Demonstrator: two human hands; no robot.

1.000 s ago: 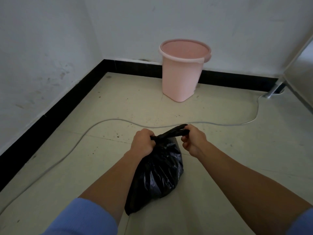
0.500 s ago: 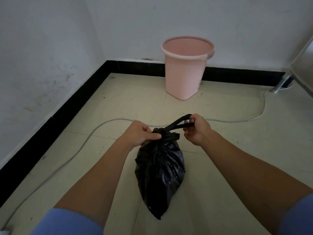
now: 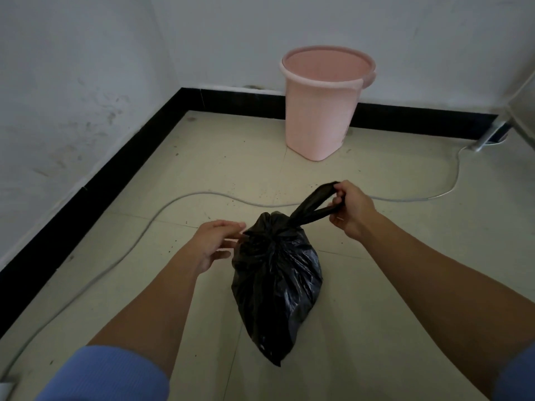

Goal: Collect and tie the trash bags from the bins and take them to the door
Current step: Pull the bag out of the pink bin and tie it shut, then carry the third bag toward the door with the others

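A full black trash bag [image 3: 275,282] hangs in front of me above the floor, its neck gathered into a knot. My right hand [image 3: 351,208] grips the bag's looped top, pulled up and to the right. My left hand [image 3: 215,241] is beside the knot on the left, fingers straight, fingertips at the bag's gathered neck without gripping it. A pink plastic bin [image 3: 321,108] stands against the far wall with no liner in it.
I face a room corner with white walls and a black skirting board [image 3: 95,195]. A grey cable [image 3: 179,201] snakes across the tiled floor between me and the bin. A metal furniture leg [image 3: 486,138] stands at the right.
My left hand has let go of the bag's neck and its fingers have straightened. My right hand has pulled the looped top further right and up. The bag hangs a bit more to the right.
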